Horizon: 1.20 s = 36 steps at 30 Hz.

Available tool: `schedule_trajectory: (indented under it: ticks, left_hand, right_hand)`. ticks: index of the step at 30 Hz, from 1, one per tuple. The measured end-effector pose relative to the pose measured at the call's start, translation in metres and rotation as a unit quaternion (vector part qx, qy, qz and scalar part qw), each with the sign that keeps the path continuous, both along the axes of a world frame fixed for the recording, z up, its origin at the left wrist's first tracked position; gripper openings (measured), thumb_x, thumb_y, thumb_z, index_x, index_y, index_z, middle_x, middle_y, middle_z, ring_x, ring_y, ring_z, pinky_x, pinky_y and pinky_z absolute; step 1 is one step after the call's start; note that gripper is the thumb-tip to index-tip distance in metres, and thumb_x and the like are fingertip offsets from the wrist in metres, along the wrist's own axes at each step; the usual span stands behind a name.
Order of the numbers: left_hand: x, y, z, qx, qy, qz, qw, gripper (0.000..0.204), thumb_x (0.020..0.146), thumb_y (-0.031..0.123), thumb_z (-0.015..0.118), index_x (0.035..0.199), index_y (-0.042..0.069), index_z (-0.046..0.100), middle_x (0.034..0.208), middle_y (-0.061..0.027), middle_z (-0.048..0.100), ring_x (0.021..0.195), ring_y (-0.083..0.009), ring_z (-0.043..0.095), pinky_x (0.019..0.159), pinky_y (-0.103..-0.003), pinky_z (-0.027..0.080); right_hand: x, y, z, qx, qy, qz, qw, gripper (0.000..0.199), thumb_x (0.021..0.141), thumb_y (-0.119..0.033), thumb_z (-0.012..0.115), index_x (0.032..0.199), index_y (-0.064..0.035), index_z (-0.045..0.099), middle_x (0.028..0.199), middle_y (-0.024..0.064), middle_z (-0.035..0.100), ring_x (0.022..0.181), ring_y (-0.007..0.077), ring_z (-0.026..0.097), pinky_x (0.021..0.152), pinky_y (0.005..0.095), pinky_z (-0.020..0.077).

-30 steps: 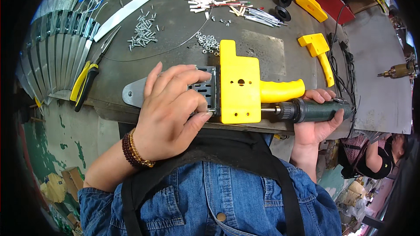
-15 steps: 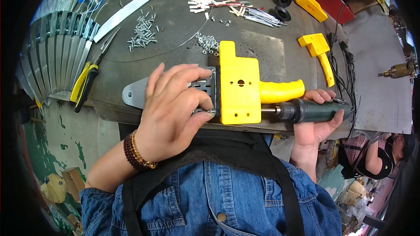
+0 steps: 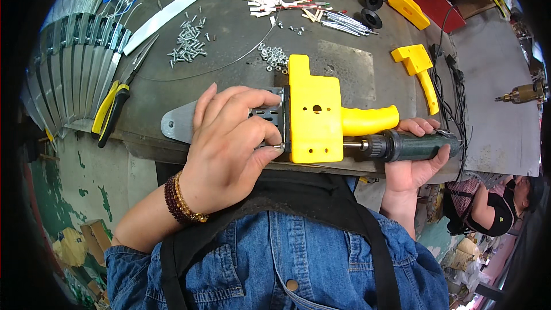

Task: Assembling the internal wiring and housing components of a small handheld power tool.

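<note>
A yellow plastic housing with a handle (image 3: 315,123) lies on the workbench before me, its grip pointing right. Its left side meets a black slotted metal bracket (image 3: 268,116), which joins a grey metal plate with a rounded end (image 3: 177,121). My left hand (image 3: 221,146) is curled over the bracket. Its thumb and forefinger are pinched at the lower corner, by a small screw end; a nut there cannot be made out. In my right hand (image 3: 418,163) is a dark green electric screwdriver (image 3: 417,145), held level, its bit running into the lower part of the housing.
Beyond the housing lie loose nuts (image 3: 273,57) and a pile of screws (image 3: 187,40). Yellow-black pliers (image 3: 117,97) and a row of metal plates (image 3: 80,66) are at left. Another yellow handle half (image 3: 419,63) and black cables (image 3: 445,83) are at right; a person (image 3: 491,206) is beyond.
Hardly anything differs: the housing and my left hand have shifted very slightly to the right. The person at far right has moved a little.
</note>
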<state>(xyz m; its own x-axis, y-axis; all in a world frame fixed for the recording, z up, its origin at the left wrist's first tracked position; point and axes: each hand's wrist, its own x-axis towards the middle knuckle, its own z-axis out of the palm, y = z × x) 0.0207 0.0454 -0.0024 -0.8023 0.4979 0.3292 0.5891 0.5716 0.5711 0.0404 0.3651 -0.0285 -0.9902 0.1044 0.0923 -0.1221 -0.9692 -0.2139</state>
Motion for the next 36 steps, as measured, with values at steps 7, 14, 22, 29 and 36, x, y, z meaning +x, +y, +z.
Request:
schedule_trajectory:
  ticks: [7,14,22,29,36]
  left_hand:
    - [-0.001,0.002,-0.004,0.018,-0.002,0.007,1.000,0.015,0.073,0.010,0.074,0.083,0.010,0.062,0.115,-0.0086,0.061,0.113,-0.0299,0.055,0.110,-0.060,0.025]
    - [-0.001,0.001,-0.004,0.023,-0.002,0.011,1.000,0.016,0.072,0.007,0.075,0.081,0.011,0.063,0.108,-0.0048,0.063,0.106,-0.0262,0.058,0.110,-0.060,0.025]
    - [0.000,0.003,-0.004,0.034,-0.002,0.017,0.999,0.017,0.071,0.005,0.076,0.081,0.011,0.064,0.104,-0.0040,0.064,0.104,-0.0252,0.060,0.110,-0.061,0.025]
    - [0.001,0.002,-0.004,0.027,-0.001,0.013,1.000,0.018,0.070,0.005,0.076,0.081,0.012,0.064,0.104,-0.0034,0.065,0.104,-0.0260,0.060,0.110,-0.061,0.026]
    - [0.013,0.006,-0.004,0.026,0.016,0.003,1.000,0.025,0.065,0.007,0.081,0.082,0.015,0.064,0.108,-0.0009,0.064,0.107,-0.0270,0.057,0.106,-0.057,0.032]
  right_hand:
    - [0.000,0.000,0.000,0.014,0.000,0.006,1.000,0.048,0.074,-0.020,0.084,0.115,-0.0134,0.059,0.100,0.0034,0.055,0.097,0.0190,0.051,0.100,0.0375,0.0417]
    - [0.000,-0.001,-0.001,0.009,0.032,0.003,0.999,0.046,0.073,-0.017,0.085,0.112,-0.0149,0.060,0.101,0.0018,0.056,0.097,0.0183,0.051,0.100,0.0359,0.0418]
    - [0.003,0.003,-0.005,0.005,0.056,0.026,0.998,0.050,0.071,-0.019,0.087,0.115,-0.0180,0.062,0.102,-0.0004,0.058,0.099,0.0174,0.051,0.102,0.0347,0.0405]
    - [0.004,0.015,0.019,0.242,0.027,0.008,0.970,0.060,0.073,-0.030,0.087,0.126,-0.0218,0.061,0.111,0.0024,0.063,0.110,0.0204,0.053,0.108,0.0445,0.0353]
    - [-0.008,0.042,0.037,0.019,0.051,0.026,0.998,0.038,0.079,-0.020,0.082,0.108,-0.0162,0.056,0.106,-0.0031,0.055,0.093,0.0123,0.057,0.105,0.0449,0.0353]
